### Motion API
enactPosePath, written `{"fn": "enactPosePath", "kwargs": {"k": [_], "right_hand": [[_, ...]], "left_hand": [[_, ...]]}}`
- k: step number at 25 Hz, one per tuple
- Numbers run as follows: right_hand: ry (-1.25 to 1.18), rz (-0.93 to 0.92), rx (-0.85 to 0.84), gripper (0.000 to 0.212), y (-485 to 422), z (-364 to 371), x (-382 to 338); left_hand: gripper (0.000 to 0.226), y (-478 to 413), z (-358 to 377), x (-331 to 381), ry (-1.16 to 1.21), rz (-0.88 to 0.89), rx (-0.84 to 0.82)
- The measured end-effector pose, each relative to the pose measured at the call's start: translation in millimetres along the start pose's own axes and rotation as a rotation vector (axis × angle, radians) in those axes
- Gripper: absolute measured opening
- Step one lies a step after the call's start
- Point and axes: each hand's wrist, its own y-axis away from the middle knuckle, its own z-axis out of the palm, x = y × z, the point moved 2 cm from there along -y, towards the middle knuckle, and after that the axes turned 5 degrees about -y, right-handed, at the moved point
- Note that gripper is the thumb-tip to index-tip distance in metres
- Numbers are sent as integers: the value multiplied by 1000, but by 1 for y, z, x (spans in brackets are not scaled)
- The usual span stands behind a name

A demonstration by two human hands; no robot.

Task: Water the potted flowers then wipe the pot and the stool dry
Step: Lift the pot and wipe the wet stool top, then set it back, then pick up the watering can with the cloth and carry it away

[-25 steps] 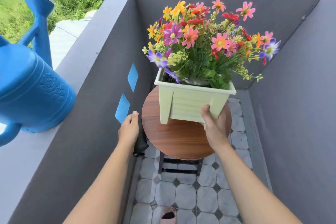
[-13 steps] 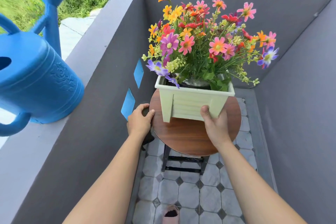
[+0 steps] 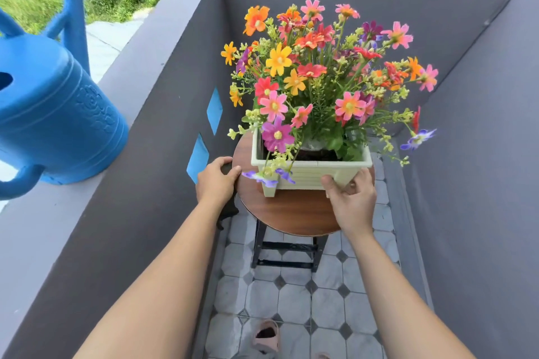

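Gripping the stool (image 3: 291, 213) rim, left hand (image 3: 217, 182) seemingly holds dark cloth; right hand (image 3: 351, 199) fingers clasp the pot (image 3: 309, 176).

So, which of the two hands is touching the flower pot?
The right hand, holding the pale green square plastic pot at its front. The left hand grips the round wooden stool's edge instead.

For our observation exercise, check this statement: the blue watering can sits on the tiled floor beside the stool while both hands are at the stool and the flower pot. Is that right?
Not quite. The head view shows the blue watering can standing on the grey wall ledge, not on the tiled floor. The rest holds: the left hand grips the stool edge and the right hand holds the flower pot.
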Motion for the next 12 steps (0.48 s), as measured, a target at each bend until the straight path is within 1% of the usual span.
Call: {"fn": "enactPosePath", "kwargs": {"k": [5, 8, 11, 12], "right_hand": [[-52, 54, -83, 28, -4, -8, 2], [-85, 66, -70, 27, 2, -10, 10], [-75, 73, -68, 39, 7, -8, 17], [-81, 73, -70, 39, 8, -8, 18]], "left_hand": [[34, -2, 3, -2, 2, -12, 30], [34, -1, 5, -3, -5, -24, 36], [35, -3, 6, -6, -24, -18, 35], [36, -4, 6, -6, -40, -14, 36]]}}
